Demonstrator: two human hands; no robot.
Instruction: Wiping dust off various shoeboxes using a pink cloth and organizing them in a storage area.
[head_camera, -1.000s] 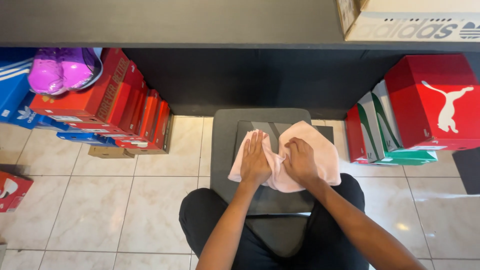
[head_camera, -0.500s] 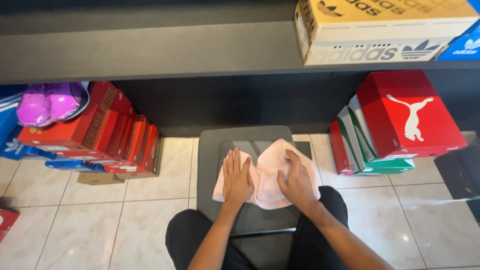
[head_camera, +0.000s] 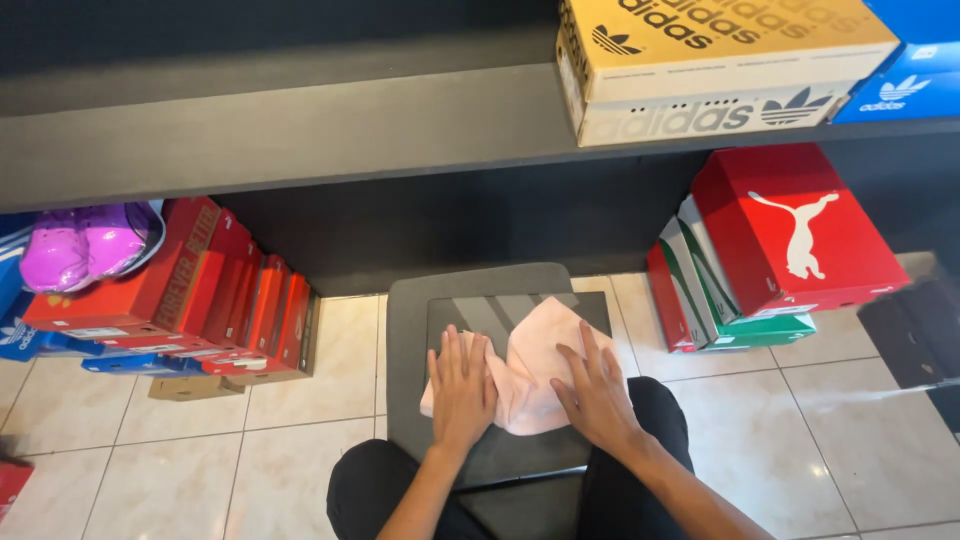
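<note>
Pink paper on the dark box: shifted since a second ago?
No clear shift. The pink paper lies on the same right part of the dark box, under left hand and right hand; only the camera tilted.

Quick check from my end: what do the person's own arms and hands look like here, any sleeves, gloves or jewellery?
Both forearms are bare, with no sleeve showing up to the bottom edge of the picture. The left hand and the right hand wear no gloves. No ring, watch or bracelet shows on either, though the picture is too small to rule out a thin band. The legs below are in black trousers.
</note>
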